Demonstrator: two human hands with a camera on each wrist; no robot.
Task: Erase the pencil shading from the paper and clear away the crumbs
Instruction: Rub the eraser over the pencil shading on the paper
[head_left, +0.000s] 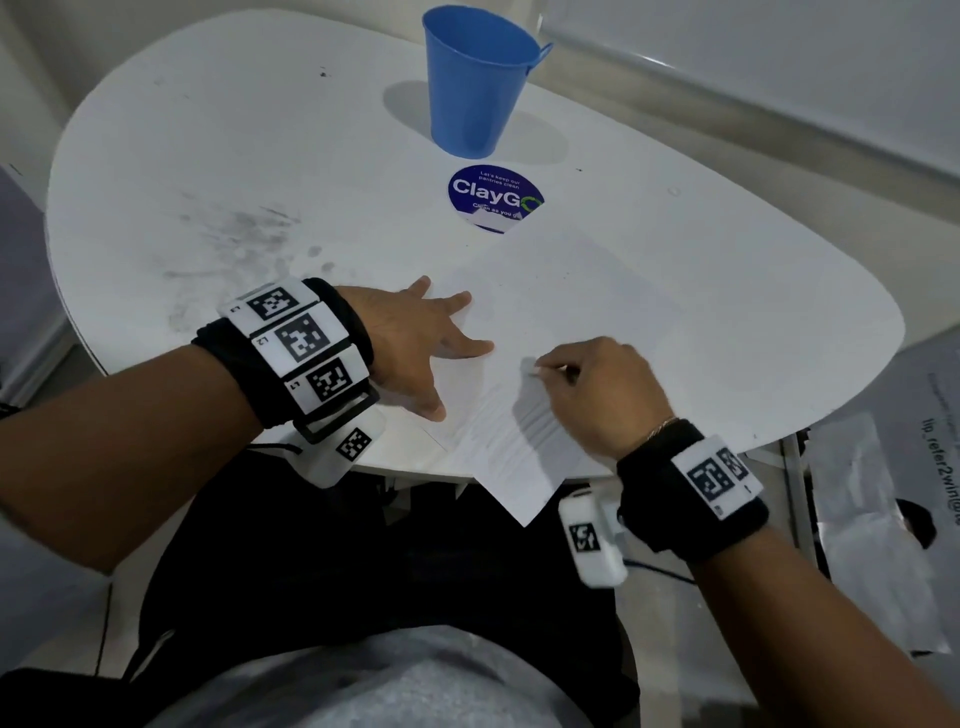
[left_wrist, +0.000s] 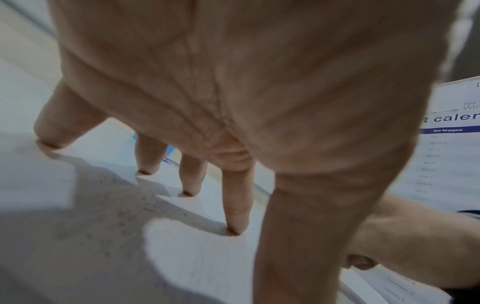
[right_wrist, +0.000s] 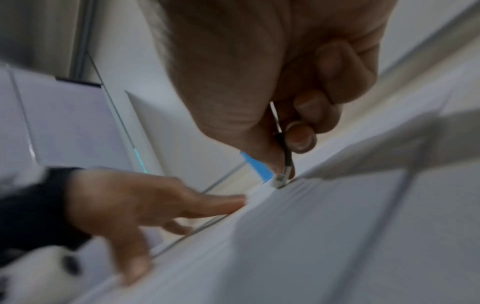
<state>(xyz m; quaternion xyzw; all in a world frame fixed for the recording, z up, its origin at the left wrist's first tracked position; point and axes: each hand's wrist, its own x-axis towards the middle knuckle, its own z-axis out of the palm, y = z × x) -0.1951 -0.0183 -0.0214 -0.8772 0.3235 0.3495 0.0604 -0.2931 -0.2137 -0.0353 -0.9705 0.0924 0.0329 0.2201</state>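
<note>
White paper (head_left: 597, 312), faint grey pencil shading (head_left: 535, 426) remaining

An office pantry, it seems. A round white table (head_left: 208, 156) bears a "keep our pantries clean" sticker (head_left: 493, 197).

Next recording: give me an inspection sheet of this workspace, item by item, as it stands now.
Surface: white rounded table, grey smudges on its left part.
Job's things: paper lies on the table, near corner overhanging the edge; faint pencil shading beside the right hand; eraser, tip on the paper.
Clutter: blue cup upright at the far side; round blue sticker, partly under the paper.
Grips: left hand flat, fingers spread on the paper; right hand pinches the eraser.
Cables: nothing seen on the table.
Surroundings: printed sheets at right, below the table.
</note>
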